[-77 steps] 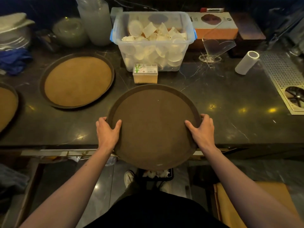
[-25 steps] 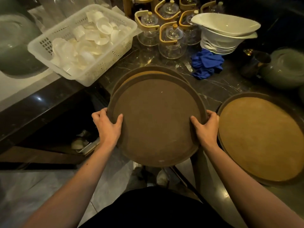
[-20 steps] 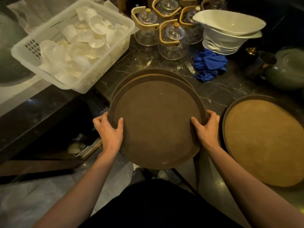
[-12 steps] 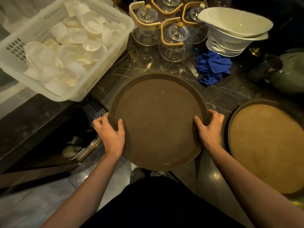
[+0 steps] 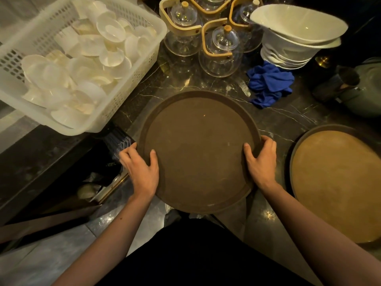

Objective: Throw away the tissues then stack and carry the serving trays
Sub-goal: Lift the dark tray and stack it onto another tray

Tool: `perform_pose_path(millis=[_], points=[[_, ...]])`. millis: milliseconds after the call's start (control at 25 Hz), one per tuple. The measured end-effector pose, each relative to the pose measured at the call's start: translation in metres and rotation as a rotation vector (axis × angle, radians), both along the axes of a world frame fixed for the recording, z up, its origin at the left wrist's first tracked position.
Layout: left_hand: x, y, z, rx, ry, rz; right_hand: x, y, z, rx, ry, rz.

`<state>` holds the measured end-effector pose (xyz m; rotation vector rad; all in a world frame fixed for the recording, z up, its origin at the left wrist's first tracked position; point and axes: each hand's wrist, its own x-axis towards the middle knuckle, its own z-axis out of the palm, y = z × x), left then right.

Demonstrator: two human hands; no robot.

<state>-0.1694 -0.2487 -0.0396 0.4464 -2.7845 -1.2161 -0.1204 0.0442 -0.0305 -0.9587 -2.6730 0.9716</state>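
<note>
A round dark brown serving tray (image 5: pixel 198 149) lies at the corner of the dark marble counter, its near edge hanging over the floor. It covers the tray that lay there before, which is hidden beneath it. My left hand (image 5: pixel 142 168) grips its left rim, thumb on the tray's top. My right hand (image 5: pixel 259 162) grips the right rim the same way. To the right on the counter lies another round tray (image 5: pixel 338 182) with a tan surface and dark rim. No tissues are in sight.
A white plastic basket (image 5: pixel 132 79) of small white dishes sits at the back left. Glass teapots (image 5: pixel 220 48) with wooden handles, stacked white bowls (image 5: pixel 294 38), a blue cloth (image 5: pixel 270 83) and a grey-green pot (image 5: pixel 362 89) stand behind the trays.
I have carried the dark tray from another counter to this corner and lowered it onto the tray lying there, which now is fully covered. Both hands stay on the rim.
</note>
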Motion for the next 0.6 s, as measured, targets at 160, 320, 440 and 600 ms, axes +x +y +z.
perform_pose_path(millis=[160, 320, 440, 600], points=[[0.000, -0.001, 0.000, -0.017, 0.006, -0.026, 0.001, 0.000, 0.000, -0.012, -0.008, -0.014], [0.000, -0.002, -0.001, -0.058, -0.009, -0.073, 0.003, -0.002, 0.002, 0.031, -0.042, 0.007], [-0.001, -0.003, 0.000, -0.161, -0.022, -0.122, 0.008, -0.003, 0.001, 0.062, -0.068, 0.024], [0.000, -0.004, 0.004, -0.309, 0.018, -0.246, 0.023, -0.007, 0.004, 0.080, -0.067, 0.010]])
